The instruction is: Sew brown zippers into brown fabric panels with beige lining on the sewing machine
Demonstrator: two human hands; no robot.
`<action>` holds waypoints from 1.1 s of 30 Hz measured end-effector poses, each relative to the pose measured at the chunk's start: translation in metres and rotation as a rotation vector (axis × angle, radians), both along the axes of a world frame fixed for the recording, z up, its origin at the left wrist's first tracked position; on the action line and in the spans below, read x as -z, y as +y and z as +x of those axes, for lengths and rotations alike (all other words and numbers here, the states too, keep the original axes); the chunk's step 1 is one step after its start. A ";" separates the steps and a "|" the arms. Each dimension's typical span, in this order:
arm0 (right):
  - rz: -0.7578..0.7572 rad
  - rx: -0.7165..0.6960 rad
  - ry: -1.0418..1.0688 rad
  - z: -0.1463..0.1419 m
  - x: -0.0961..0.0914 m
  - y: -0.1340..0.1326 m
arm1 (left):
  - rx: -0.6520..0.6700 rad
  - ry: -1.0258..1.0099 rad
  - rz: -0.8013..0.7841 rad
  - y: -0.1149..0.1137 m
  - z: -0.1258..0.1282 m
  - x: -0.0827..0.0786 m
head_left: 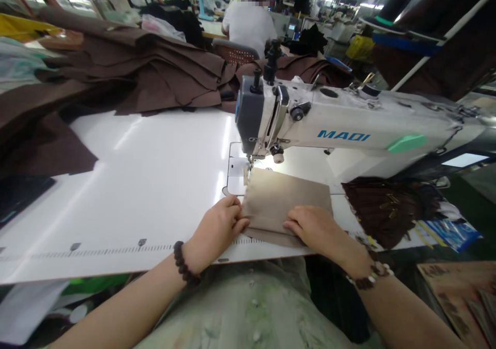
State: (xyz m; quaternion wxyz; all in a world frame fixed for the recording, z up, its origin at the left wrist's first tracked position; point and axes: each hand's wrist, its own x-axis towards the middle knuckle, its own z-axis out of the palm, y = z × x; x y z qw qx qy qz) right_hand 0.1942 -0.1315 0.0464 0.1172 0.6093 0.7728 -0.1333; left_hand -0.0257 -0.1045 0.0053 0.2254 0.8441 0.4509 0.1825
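A tan piece of fabric (pixel 287 191), folded at its near edge, lies on the white sewing table (pixel 163 184). Its far left corner reaches the presser foot (pixel 250 168) of a white sewing machine (pixel 329 114). My left hand (pixel 222 217) pinches the fabric's left edge between thumb and fingers. On the right part of the cloth, close to the near fold, rests my right hand (pixel 315 227), its fingers curled and pressing a bit of fabric. The fingertips of the right hand are partly hidden.
Brown fabric pieces (pixel 170 70) are heaped along the back and left. A dark phone-like object (pixel 25 196) lies at the left edge. Right of the cloth sits a dark brown bundle with zipper pulls (pixel 382 209). A person in white (pixel 250 26) sits beyond the machine.
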 end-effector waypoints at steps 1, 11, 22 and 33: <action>0.002 -0.009 -0.003 -0.001 0.001 0.000 | -0.001 0.033 0.043 0.000 0.001 0.001; -0.035 -0.106 0.070 -0.010 0.009 -0.016 | 0.381 0.384 0.495 0.012 -0.013 -0.009; 0.171 -0.341 0.247 -0.011 0.022 0.008 | 0.466 0.372 0.413 0.047 0.011 -0.004; 0.250 -0.167 0.285 -0.034 0.043 0.046 | 0.294 0.446 0.394 0.069 0.008 -0.004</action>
